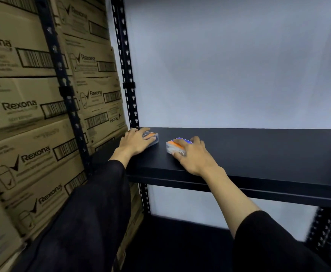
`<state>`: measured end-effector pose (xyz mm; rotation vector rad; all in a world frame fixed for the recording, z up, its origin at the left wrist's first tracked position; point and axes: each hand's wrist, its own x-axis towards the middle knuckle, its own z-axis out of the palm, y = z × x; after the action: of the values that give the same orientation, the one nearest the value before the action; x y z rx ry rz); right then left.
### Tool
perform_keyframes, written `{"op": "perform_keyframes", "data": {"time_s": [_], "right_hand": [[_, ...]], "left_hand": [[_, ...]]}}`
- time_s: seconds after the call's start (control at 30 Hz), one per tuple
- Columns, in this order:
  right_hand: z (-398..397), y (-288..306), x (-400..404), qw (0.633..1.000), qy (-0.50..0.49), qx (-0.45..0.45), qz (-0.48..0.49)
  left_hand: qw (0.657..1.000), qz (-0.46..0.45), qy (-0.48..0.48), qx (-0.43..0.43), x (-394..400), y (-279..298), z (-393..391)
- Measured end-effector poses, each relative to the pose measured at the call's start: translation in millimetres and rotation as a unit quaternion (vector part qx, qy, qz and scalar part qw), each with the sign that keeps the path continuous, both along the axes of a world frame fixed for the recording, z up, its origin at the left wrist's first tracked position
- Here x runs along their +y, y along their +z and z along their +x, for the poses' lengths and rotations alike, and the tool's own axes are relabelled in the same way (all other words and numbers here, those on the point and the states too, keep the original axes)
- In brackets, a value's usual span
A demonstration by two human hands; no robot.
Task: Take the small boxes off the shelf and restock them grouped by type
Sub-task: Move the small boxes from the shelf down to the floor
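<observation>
"Rexona" with tick logo and barcodes on stacked cardboard cartons (29,112), small print unreadable

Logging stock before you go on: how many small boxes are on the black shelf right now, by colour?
Orange, blue and white boxes: 2, the left box under the left hand and the right box under the right hand
Other colours: 0
Total on the shelf: 2
</observation>
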<state>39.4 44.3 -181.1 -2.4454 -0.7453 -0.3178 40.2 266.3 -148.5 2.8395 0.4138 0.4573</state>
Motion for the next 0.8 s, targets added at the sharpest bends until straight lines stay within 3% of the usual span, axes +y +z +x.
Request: {"op": "perform_keyframes", "data": {"time_s": [0.17, 0.3, 0.4, 0.6, 0.8], "right_hand": [[1.5, -1.1, -0.5, 1.000, 0.003, 0.001, 0.000], [-3.3, 1.4, -2.9, 1.000, -0.003, 0.011, 0.012], [-15.8, 4.9, -15.6, 0.997, -0.011, 0.020, 0.077], [-72.6, 14.7, -76.4, 0.979, -0.068, -0.006, 0.191], [-127.8, 0.6, -162.4, 0.970, -0.154, -0.040, 0.181]], "left_hand": [[0.998, -0.044, -0.024, 0.030, 12.4, -8.5, 8.8], [0.996, -0.071, -0.046, -0.019, 6.9, -12.6, -4.1], [0.991, -0.081, -0.077, -0.072, -7.8, -4.3, -25.6], [0.974, -0.080, -0.152, -0.148, -75.3, 17.3, -82.6], [0.957, -0.107, -0.231, -0.135, -173.2, -15.7, -136.3]]}}
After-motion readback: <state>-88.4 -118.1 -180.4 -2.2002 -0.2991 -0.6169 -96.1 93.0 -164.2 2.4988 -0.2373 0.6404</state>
